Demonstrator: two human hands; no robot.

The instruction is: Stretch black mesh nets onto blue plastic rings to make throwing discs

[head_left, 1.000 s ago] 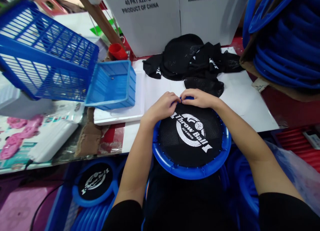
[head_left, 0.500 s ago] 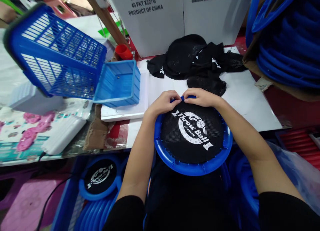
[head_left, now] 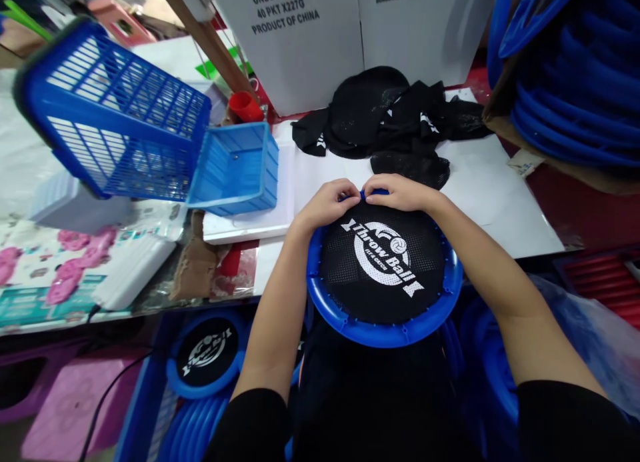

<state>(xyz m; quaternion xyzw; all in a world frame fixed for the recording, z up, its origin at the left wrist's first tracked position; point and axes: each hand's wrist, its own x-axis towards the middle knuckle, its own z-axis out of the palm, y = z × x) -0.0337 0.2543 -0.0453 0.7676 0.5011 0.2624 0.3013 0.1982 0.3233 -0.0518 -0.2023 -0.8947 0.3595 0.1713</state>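
Note:
A round throw-ball disc (head_left: 385, 335) with a blue plastic rim and black mesh centre rests at the table's front edge, its near side over my lap. White "Throw Ball" lettering shows on the mesh. At the far side of the rim, my left hand (head_left: 334, 202) pinches the blue ring, its thumb on the mesh edge. Right beside it my right hand (head_left: 397, 193) grips the same stretch of rim, fingers curled. The fingertips nearly meet. Black mesh pieces (head_left: 367, 112) lie in a heap beyond the hands.
A light-blue bin (head_left: 240, 169) and a blue slatted basket (head_left: 125, 115) stand to the left. Blue rings (head_left: 575, 115) fill a carton at right. Another finished-looking disc (head_left: 207, 352) sits on stacked rings below the table. White cartons (head_left: 295, 62) stand behind.
Both hands keep hold of the far rim, with the fingertips shifted only slightly. The whole view has moved a little.

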